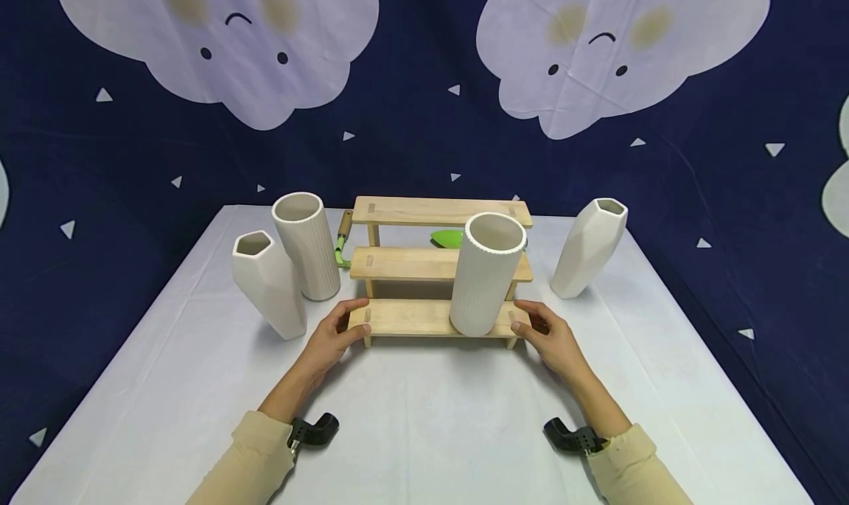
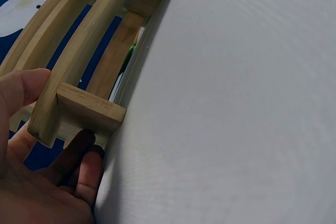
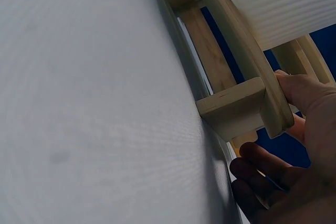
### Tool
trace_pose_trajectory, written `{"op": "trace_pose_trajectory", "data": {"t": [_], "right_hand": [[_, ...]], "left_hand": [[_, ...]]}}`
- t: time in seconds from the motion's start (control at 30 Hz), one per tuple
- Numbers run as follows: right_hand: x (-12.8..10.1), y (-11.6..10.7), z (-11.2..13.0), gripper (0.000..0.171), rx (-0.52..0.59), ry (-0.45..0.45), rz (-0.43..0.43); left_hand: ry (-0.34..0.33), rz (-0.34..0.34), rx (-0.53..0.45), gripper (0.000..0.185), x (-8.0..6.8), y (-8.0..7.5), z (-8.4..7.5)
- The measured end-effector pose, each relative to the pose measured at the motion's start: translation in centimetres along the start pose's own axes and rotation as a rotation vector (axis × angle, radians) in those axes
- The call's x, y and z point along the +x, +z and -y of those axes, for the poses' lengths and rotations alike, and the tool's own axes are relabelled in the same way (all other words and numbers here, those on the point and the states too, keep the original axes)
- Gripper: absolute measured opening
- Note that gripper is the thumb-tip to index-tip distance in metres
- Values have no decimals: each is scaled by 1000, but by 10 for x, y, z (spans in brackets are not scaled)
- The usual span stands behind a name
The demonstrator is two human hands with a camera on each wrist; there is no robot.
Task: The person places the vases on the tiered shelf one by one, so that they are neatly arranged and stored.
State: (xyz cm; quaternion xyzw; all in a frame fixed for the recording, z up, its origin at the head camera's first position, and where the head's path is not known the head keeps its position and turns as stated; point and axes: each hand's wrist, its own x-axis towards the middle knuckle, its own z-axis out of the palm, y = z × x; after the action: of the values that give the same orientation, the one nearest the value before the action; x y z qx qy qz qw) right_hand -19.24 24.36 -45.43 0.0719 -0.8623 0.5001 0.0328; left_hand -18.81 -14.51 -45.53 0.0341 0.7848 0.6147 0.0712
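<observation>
The three-tier stepped shelf of pale wood stands on the white cloth-covered table, near its middle, with the lowest step facing the person. A tall white ribbed cylindrical vase stands upright on the right part of the lowest step.

The left hand grasps the left end of the lowest step: the thumb lies on the top of the board and the fingers curl in behind and beneath the end. In the left wrist view, the thumb presses against the board end and the fingertips sit under the short wooden foot block, against the table surface.

The right hand grasps the right end of the same step in mirror fashion. In the right wrist view, the thumb bears on the board edge and the fingers curl below the foot block; the ribbed vase shows just above.

A green-bladed garden trowel with a wooden handle lies behind the shelf, partly hidden by it. To the left of the shelf stand a second white ribbed cylindrical vase and, in front of it, a white faceted vase with an angular mouth. A second white faceted vase stands to the right of the shelf, apart from it. A dark blue backdrop printed with pale clouds hangs behind the table.
</observation>
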Motion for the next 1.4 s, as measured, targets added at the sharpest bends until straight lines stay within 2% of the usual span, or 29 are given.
{"op": "trace_pose_trajectory", "data": {"t": [0.27, 0.6, 0.9, 1.4], "right_hand": [[-1, 0, -1, 45, -4, 6, 1], [0, 1, 0, 46, 5, 20, 3], [1, 1, -2, 45, 4, 5, 0], [-1, 1, 2, 45, 9, 9, 1]], "left_hand": [[-2, 2, -12, 52, -2, 0, 1], [-19, -55, -35, 49, -6, -1, -1], [-79, -93, -66, 46, -18, -2, -9], [-84, -199, -55, 45, -41, -2, -16]]}}
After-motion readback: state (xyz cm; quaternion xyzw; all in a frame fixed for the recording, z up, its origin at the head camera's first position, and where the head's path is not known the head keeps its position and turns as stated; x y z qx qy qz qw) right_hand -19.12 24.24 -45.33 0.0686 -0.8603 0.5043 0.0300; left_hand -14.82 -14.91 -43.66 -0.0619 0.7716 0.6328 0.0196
